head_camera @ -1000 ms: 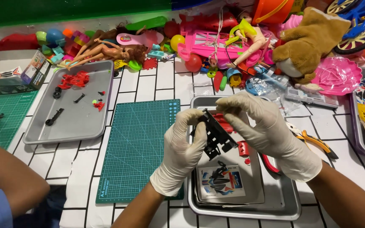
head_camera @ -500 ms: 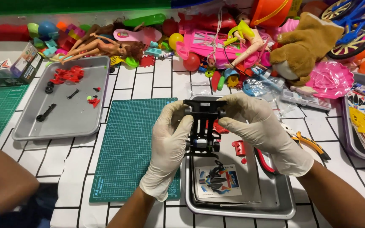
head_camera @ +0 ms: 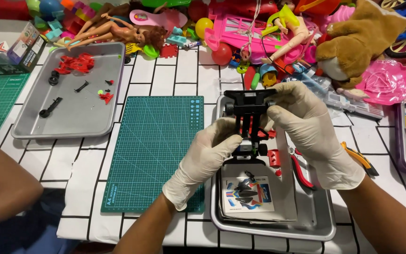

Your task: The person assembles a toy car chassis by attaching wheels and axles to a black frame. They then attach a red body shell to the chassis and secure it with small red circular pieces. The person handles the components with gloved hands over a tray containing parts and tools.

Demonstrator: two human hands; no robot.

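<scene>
Item: black toy car frame [head_camera: 248, 117], held upright above the near metal tray [head_camera: 318, 221].

Grip: left hand [head_camera: 203, 160], gloved, pinches the frame's lower end between thumb and fingers. Right hand [head_camera: 308, 129], gloved, is closed around the top crossbar from the right.

Handling note: the step appears to be fitting or checking a part. Best done with the lower pinch steady and the work kept over the tray, so loose bits fall in it.

Surroundings:
- Picture sheet [head_camera: 247, 194] and red parts [head_camera: 274, 158] lie in the tray beneath.
- Pliers [head_camera: 360, 160] just right of the tray.
- Green cutting mat [head_camera: 153, 150] to the left.
- Second tray [head_camera: 66, 124] with red and black pieces, well apart.
- Toy heap [head_camera: 259, 33] crowds the far edge.
- Another person's arm [head_camera: 1, 183] at lower left.
</scene>
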